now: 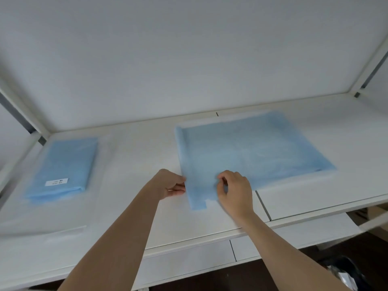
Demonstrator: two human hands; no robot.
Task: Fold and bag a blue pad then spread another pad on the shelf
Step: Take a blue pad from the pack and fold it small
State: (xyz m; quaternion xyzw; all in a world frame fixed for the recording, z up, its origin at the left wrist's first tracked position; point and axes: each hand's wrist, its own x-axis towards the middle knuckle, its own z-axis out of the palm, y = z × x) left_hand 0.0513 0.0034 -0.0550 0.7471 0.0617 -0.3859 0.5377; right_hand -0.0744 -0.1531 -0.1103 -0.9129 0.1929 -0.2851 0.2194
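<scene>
A thin blue pad (247, 152) lies partly unfolded on the white shelf (136, 156), right of centre, with its left edge curled up. My left hand (171, 182) pinches the pad's near left edge. My right hand (235, 191) grips the pad's near edge just to the right, where a narrow flap hangs toward me. At the left of the shelf lies a folded blue pad in a clear bag (63, 166) with a white label.
A clear plastic bag (42, 229) lies flat at the shelf's near left. White shelf posts rise at the far left and far right corners. Below the front edge are a lower shelf rail, a dark floor and a cardboard box at right.
</scene>
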